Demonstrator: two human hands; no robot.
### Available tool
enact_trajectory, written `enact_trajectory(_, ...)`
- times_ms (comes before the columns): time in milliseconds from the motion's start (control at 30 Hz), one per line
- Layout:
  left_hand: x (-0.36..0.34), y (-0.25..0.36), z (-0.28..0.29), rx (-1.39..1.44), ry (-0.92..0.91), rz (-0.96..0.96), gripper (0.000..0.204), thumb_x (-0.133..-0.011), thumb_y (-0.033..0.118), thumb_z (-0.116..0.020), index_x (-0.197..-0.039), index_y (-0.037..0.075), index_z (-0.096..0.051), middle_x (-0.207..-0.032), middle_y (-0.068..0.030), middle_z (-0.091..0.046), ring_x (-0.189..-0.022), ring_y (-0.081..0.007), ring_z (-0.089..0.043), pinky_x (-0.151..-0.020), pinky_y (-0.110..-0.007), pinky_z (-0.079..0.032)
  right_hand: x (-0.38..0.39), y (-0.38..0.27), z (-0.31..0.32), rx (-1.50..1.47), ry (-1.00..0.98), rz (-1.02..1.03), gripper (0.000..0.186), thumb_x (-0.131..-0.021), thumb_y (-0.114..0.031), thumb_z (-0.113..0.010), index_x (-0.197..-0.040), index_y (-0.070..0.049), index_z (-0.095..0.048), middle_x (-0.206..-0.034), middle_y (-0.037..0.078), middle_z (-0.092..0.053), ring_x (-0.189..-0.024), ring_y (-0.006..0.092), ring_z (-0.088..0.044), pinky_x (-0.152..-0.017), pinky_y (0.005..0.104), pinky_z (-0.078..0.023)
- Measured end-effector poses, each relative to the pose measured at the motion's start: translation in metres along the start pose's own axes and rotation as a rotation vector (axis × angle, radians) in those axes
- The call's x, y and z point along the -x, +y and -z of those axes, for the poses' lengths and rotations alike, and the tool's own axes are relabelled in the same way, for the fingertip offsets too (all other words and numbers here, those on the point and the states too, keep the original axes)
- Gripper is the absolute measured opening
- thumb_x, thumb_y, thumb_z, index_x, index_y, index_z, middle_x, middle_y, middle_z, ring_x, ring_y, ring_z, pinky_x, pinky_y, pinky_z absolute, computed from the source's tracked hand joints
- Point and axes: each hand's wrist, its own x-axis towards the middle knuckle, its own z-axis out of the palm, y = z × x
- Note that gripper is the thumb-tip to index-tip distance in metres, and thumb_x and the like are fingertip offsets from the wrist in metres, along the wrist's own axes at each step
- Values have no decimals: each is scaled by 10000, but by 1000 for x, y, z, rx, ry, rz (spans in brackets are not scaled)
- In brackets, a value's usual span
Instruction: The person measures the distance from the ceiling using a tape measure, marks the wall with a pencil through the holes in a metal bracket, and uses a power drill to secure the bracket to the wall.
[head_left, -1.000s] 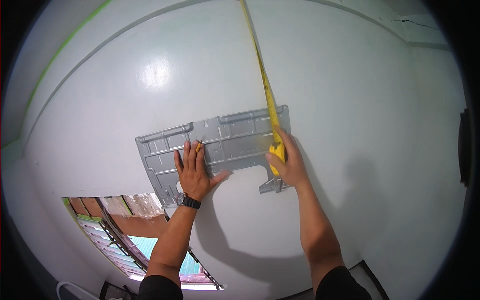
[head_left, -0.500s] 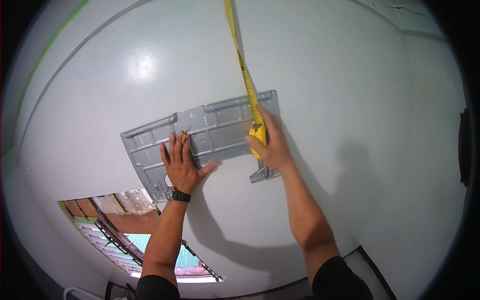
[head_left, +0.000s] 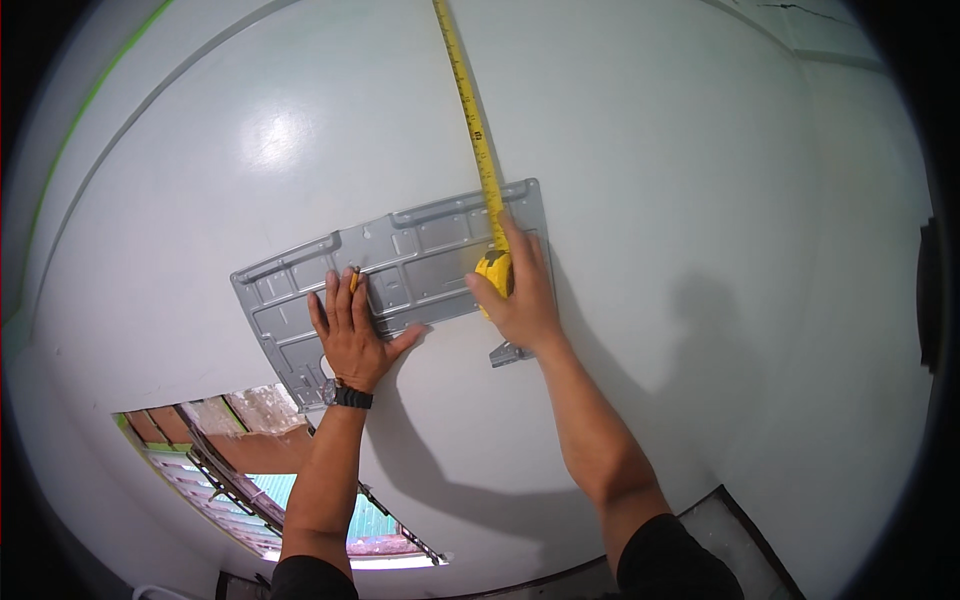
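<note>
A grey stamped-metal mounting plate (head_left: 425, 272) lies tilted against the white wall, its right end higher than its left. My left hand (head_left: 355, 340) presses on its lower left part, fingers stretched out and thumb spread below the edge. Pinched between two of those fingers is a short yellow-orange pencil (head_left: 355, 279). My right hand (head_left: 525, 300) is closed around a yellow tape measure (head_left: 494, 270) over the plate's right part. The extended blade (head_left: 466, 95) runs up the wall and out of the top of the view, my right fingers beside it.
Below left is a window opening (head_left: 240, 470) with slats and a metal frame. A dark-edged panel (head_left: 735, 530) stands at the lower right. Something dark (head_left: 929, 295) is fixed at the far right edge. A crack (head_left: 805, 12) marks the upper right.
My right hand and the tape measure appear slightly farther left over the plate. The blade, twisted near its top before, now shows its marked face along its length. My left hand stays on the plate.
</note>
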Motion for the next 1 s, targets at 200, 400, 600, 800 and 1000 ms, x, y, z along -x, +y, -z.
enact_trajectory(200, 0, -1, -3, -9, 11, 2, 1166, -740, 818, -784, -1561, 60, -456, -1625, -153, -462, -1577, -347, -358, -1304, -615, -179, 0, 2, -2, -6, 8, -10, 916, -935, -327, -753, -1652, -4, -283, -1385, 224, -469, -1313, 392, -534, -1115, 489, -469)
enact_trajectory(400, 1, -1, -3, -10, 16, -6, 1183, -734, 846, -764, -1566, 66, -451, -1625, -148, -464, -1577, -346, -358, -1302, -619, -186, 0, -1, 0, -16, -1, -28, 918, -928, -329, -750, -1648, 7, -290, -1389, 225, -467, -1317, 389, -533, -1120, 484, -461)
enact_trajectory(600, 1, -1, -4, -5, 18, -1, 1186, -736, 852, -756, -1572, 69, -446, -1629, -149, -458, -1579, -346, -356, -1303, -620, -179, -2, -1, -1, -15, -5, -50, 919, -926, -348, -753, -1643, 9, -302, -1393, 228, -468, -1320, 390, -531, -1121, 481, -461)
enact_trajectory(800, 2, -2, -4, -9, 22, -12, 1181, -742, 842, -761, -1571, 62, -446, -1631, -152, -456, -1580, -348, -355, -1307, -618, -169, -2, 0, -2, -10, -9, -47, 920, -928, -350, -758, -1639, 11, -300, -1404, 233, -463, -1341, 395, -522, -1132, 487, -457)
enact_trajectory(1000, 1, -2, -4, -7, 29, -21, 1169, -751, 824, -768, -1565, 46, -454, -1631, -163, -459, -1573, -361, -366, -1299, -623, -175, -3, -1, -2, 3, -7, -35, 915, -929, -336, -759, -1641, 5, -295, -1416, 239, -460, -1349, 404, -519, -1136, 491, -456)
